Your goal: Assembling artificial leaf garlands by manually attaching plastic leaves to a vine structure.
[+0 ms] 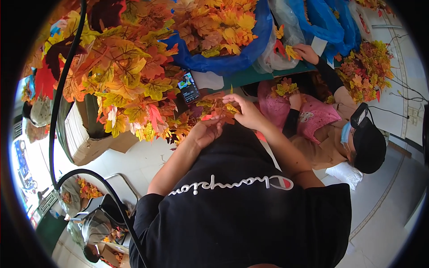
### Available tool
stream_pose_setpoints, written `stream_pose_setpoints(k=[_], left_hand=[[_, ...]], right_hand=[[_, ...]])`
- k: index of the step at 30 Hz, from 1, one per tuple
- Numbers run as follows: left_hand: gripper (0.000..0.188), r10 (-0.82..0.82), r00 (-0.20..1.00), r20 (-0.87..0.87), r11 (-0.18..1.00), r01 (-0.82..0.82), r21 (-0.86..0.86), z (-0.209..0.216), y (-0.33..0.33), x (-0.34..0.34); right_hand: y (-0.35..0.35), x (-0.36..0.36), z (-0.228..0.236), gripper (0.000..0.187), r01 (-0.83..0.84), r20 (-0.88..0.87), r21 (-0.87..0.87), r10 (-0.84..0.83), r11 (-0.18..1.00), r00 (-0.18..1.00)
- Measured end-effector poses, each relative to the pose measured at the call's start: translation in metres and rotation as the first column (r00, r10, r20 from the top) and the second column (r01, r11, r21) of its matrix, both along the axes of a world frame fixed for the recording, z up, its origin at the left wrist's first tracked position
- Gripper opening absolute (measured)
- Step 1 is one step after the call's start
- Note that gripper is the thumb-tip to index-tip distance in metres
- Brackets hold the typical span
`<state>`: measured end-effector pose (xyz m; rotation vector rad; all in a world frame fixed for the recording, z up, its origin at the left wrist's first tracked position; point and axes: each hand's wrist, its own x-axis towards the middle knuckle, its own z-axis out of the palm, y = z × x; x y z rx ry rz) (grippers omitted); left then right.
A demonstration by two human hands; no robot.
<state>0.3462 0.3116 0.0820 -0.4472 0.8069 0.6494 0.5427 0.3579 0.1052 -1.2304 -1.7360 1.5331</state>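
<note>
Left hand: fingers curled around the lower part of a small bunch of artificial maple leaves, just above the black shirt.
Right hand: fingertips pinched on the top leaves of the same bunch.
Good handling: the person probably does best to hold the stems firm and move only one leaf.
Phone: it lies just beyond the bunch.
Leaf pile: large, orange and yellow, farther left.
Co-worker's hand: it touches leaves near blue bags.

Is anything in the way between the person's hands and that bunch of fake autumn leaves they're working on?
Nothing visible. The left hand and right hand are already on the small leaf bunch, fingers touching it directly.
</note>
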Motion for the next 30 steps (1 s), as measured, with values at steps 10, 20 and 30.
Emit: stream_pose_setpoints(k=[10, 20, 30], left_hand=[[0.012, -0.03, 0.999, 0.029, 1.0, 0.03, 0.004, -0.007, -0.001, -0.001], [0.012, -0.367, 0.786, -0.497, 0.769, 0.557, 0.313, 0.0, -0.005, -0.007], [0.017, -0.287, 0.864, -0.415, 0.821, 0.445, 0.358, 0.0, 0.015, -0.028]], right_hand=[[-0.002, -0.008, 0.012, 0.032, -0.051, -0.009, 0.044, 0.051, 0.998, 0.999], [0.005, -0.024, 0.007, 0.028, 0.009, 0.09, 0.231, -0.03, 0.973, 0.996], [0.017, -0.045, 0.013, 0.024, -0.053, 0.19, 0.439, -0.035, 0.897, 0.981]])
